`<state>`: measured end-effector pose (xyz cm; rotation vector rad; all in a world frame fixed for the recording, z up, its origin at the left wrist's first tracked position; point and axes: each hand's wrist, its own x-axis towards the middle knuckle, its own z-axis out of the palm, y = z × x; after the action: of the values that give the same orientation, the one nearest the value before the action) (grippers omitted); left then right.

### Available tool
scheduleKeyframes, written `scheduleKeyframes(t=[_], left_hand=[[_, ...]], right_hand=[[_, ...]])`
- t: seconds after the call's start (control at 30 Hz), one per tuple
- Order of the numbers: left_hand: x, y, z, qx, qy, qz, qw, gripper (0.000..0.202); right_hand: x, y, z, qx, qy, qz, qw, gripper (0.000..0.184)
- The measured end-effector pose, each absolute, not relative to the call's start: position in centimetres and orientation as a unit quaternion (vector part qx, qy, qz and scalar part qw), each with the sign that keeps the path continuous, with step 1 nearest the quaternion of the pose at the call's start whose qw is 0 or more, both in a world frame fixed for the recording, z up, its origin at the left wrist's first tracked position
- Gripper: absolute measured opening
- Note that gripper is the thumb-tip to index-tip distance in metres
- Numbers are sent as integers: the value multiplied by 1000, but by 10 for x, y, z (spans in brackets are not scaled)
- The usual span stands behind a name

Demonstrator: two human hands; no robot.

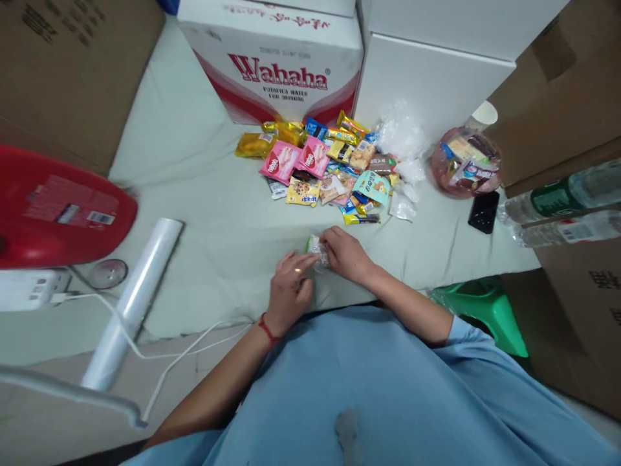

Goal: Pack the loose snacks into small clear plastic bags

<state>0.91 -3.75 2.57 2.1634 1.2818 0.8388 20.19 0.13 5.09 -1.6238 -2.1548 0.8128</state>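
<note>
Both of my hands meet over the near edge of a pale cloth (204, 194). My left hand (289, 290), with a red string at the wrist, pinches a small clear plastic packet (316, 249) with a green end. My right hand (345, 254) grips the same packet from the right, fingers curled. Farther back lies a heap of colourful snack packets (325, 169), including two pink ones (297, 159).
A Wahaha water carton (276, 58) and a white box (431, 84) stand behind the heap. A pink bag of snacks (466, 163), a black phone (484, 211), water bottles (563, 200), a green stool (485, 307), a roll of film (130, 304) and a red container (53, 207) surround the cloth.
</note>
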Motion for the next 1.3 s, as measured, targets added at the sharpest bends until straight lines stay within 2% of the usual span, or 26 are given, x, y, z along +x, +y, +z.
scheduleKeyframes(t=[0.1, 0.17, 0.33, 0.47, 0.53, 0.6, 0.7, 0.8, 0.9, 0.97, 1.07, 1.17, 1.3], left_hand=[[-8, -34, 25, 736, 550, 327, 223, 53], [-8, -30, 24, 785, 513, 294, 186, 56], [11, -23, 15, 900, 341, 206, 177, 76], [17, -25, 6, 905, 340, 188, 172, 70], [17, -28, 2, 903, 348, 185, 172, 63], [19, -30, 0, 896, 360, 190, 176, 58], [23, -30, -1, 886, 372, 207, 186, 54], [28, -28, -2, 881, 367, 221, 200, 53], [31, -23, -1, 877, 368, 227, 209, 57], [33, -18, 3, 861, 381, 254, 220, 50], [41, -9, 14, 792, 428, 335, 278, 35], [55, 1, 29, 651, 492, 406, 411, 35], [76, 7, 39, 489, 457, 440, 599, 52]], right_hand=[[212, -9, 37, -522, -747, 314, 266, 30], [218, -12, 31, -508, -730, 337, 310, 36], [224, -8, 27, -512, -645, 455, 340, 50], [238, -6, 43, -485, -597, 537, 347, 52], [253, -10, 52, -492, -618, 499, 357, 49], [269, -17, 58, -509, -673, 414, 341, 49], [288, -25, 53, -476, -795, 299, 227, 51], [292, -28, 39, -440, -850, 248, 147, 40], [286, -24, 33, -430, -852, 244, 171, 34], [282, -18, 37, -413, -846, 264, 209, 32], [277, -9, 51, -418, -800, 318, 290, 34], [277, -1, 65, -479, -716, 371, 346, 47], [279, 2, 66, -528, -636, 476, 300, 65]])
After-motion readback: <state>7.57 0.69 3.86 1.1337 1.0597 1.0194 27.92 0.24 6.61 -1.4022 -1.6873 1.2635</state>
